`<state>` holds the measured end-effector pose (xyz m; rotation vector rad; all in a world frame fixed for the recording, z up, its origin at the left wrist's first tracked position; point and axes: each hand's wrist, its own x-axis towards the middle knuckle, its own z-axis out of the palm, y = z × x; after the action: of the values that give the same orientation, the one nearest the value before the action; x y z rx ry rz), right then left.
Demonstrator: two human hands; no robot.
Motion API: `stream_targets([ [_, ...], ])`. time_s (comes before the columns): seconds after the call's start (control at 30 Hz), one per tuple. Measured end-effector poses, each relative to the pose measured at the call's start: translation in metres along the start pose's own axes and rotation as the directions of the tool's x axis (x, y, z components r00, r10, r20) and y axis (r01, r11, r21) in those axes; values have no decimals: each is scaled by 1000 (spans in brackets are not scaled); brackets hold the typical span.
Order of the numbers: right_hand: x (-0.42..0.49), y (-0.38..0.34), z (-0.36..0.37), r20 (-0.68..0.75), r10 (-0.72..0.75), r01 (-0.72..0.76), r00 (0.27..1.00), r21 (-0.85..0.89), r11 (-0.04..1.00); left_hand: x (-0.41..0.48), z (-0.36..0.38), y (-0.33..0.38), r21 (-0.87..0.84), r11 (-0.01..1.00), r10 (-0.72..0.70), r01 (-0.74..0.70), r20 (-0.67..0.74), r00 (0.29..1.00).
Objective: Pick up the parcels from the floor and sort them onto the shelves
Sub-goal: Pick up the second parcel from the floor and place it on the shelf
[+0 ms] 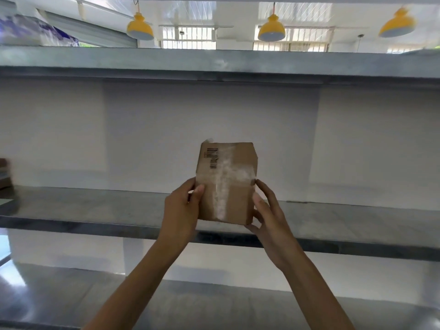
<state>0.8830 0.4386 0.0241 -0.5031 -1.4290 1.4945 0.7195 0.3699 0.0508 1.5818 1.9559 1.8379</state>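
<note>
my left hand (pixel 182 208) gripped the left edge of the parcel (pixel 227 182), thumb curled onto its front face and the other fingers wrapped round behind, out of sight. my right hand (pixel 266 214) held the right edge and lower right corner, thumb lying along the side, fingers cupped underneath and behind. so both hands were closed on the one small cardboard box, which i held upright, tilted a little, its front toward me. clear tape ran in a cross over that face, and a barcode label (pixel 212 158) sat near its upper left corner, printed sideways.

the parcel was in the air in front of the middle shelf (pixel 95 210), its lower edge level with the shelf's front lip; i could not tell whether it touched the metal. my forearms reached up from below, across the lower shelf (pixel 59 298). above ran the upper shelf (pixel 309 65), with a blurred white and blue bag (pixel 35 32) at its far left. a brown stack (pixel 4 173) showed at the left edge of the middle shelf. yellow lamps (pixel 271 28) hung from the ceiling beyond.
</note>
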Motion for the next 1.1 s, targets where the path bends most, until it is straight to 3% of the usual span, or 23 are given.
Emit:
stream_targets([
  [0.07,-2,1,-1,10,8,-9,1000,65,998,4,-5,0,-79,997,-25,21,-46,999],
  [0.13,-6,1,3,-6,18,-18,1000,16,1000,4,-4,2,-156,987,-45,40,-27,999],
  [0.2,-9,0,8,-57,28,-31,998,-52,998,1,1,7,-143,989,-26,35,67,997],
  [0.3,-11,-6,13,-137,3,-15,991,-84,996,-6,8,18,-248,963,-15,107,344,939],
  [0.43,-10,-17,19,-143,-109,72,984,-245,967,-8,15,18,-227,974,68,26,394,917],
  [0.5,-12,-24,19,-92,-145,115,985,-270,956,-7,12,15,-338,934,30,118,403,915],
  [0.57,-13,-30,11,-61,-188,167,980,-258,952,-4,7,13,-493,832,-10,253,442,897],
  [0.63,-14,-33,3,-8,-207,197,978,-270,942,-2,7,10,-545,780,-21,307,467,884],
  [0.8,-12,-21,-2,68,-194,204,979,-223,953,-5,15,16,-540,806,36,243,454,890],
  [1.0,-14,-7,-7,-127,-242,208,962,-237,949,-1,18,16,-492,865,25,101,242,970],
  [1.1,-16,-7,-8,-190,-289,240,938,-246,939,-1,22,14,-452,873,-102,184,201,974],
])
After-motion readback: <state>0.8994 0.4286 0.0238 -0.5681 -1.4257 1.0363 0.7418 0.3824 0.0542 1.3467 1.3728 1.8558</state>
